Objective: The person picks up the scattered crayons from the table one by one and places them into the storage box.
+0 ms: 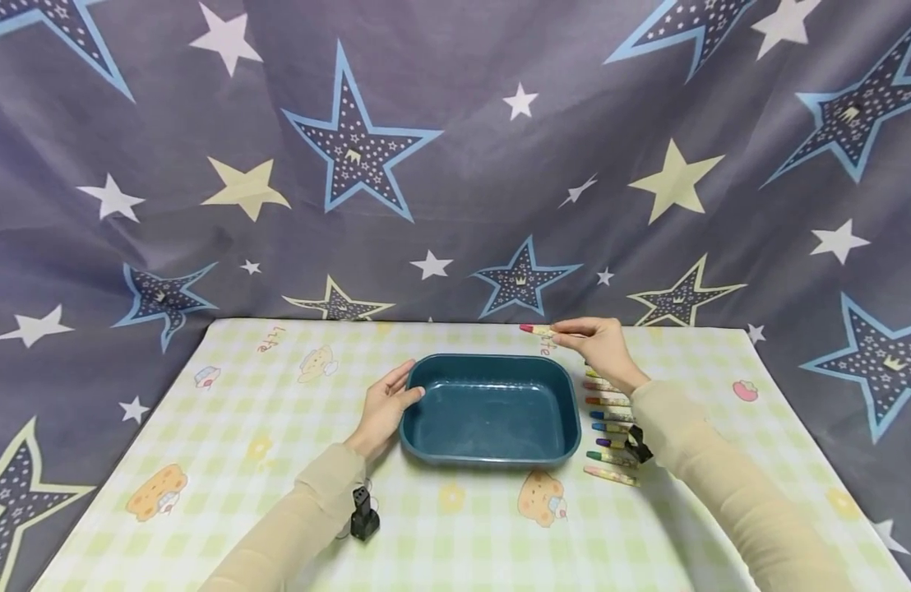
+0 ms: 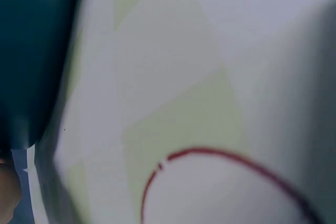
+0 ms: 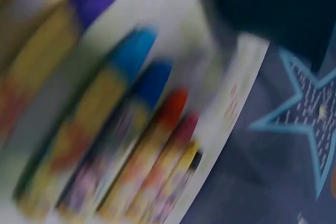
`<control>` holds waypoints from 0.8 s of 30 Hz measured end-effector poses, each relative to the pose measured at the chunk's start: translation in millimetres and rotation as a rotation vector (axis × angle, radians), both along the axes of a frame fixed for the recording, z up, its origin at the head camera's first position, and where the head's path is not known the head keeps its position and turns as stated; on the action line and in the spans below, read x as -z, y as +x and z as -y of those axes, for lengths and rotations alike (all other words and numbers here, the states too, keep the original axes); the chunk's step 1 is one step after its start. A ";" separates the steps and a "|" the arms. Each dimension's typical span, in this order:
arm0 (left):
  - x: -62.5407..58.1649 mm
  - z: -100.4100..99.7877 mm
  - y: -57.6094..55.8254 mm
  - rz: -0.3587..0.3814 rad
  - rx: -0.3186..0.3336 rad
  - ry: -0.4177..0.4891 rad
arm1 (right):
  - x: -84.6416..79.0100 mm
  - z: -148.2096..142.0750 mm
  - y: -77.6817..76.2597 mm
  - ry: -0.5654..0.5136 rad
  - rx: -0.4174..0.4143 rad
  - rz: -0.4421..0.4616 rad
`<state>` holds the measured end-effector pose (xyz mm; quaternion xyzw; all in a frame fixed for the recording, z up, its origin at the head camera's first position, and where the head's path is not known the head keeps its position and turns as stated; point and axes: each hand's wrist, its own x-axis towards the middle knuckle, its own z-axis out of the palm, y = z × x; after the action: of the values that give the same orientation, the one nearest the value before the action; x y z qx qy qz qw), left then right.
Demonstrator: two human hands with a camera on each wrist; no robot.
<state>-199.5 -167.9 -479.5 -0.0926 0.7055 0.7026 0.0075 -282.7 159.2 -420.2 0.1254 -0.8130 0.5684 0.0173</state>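
Observation:
A deep teal plastic basin with rounded corners sits mid-table, and its inside looks bare. My left hand holds its left rim, thumb over the edge and fingers along the outer wall. In the left wrist view the basin's wall fills the upper left, beside a bit of finger. Past the basin's far right corner, my right hand pinches a red-tipped crayon in a patterned wrapper, its tip pointing left. Below that hand, several crayons lie in a column along the basin's right side.
The right wrist view shows the row of crayons up close, among them a purple one and a light blue one, blurred. A checked cloth with cartoon prints covers the table. A star-patterned curtain hangs behind its far edge.

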 end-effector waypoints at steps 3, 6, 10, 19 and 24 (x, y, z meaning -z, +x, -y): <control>1.1 -1.4 -0.1 -0.004 -0.004 0.002 | 4.1 16.1 4.1 -0.035 -0.021 -0.013; 2.7 -3.2 0.2 0.005 0.003 0.005 | 10.1 28.8 8.5 -0.058 -0.058 -0.013; 3.5 -4.9 0.5 0.011 0.000 0.005 | 17.9 41.4 14.7 -0.049 -0.104 0.016; 1.6 -4.2 0.3 0.001 -0.004 -0.002 | 36.2 62.1 24.5 0.035 -0.208 0.065; 2.3 -0.4 1.9 -0.002 -0.007 -0.007 | 41.8 74.9 26.7 0.119 -0.214 0.052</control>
<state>-197.6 -167.5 -481.8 -0.0943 0.7077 0.7002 0.0037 -256.0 84.4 -462.0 0.1973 -0.8275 0.5206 -0.0720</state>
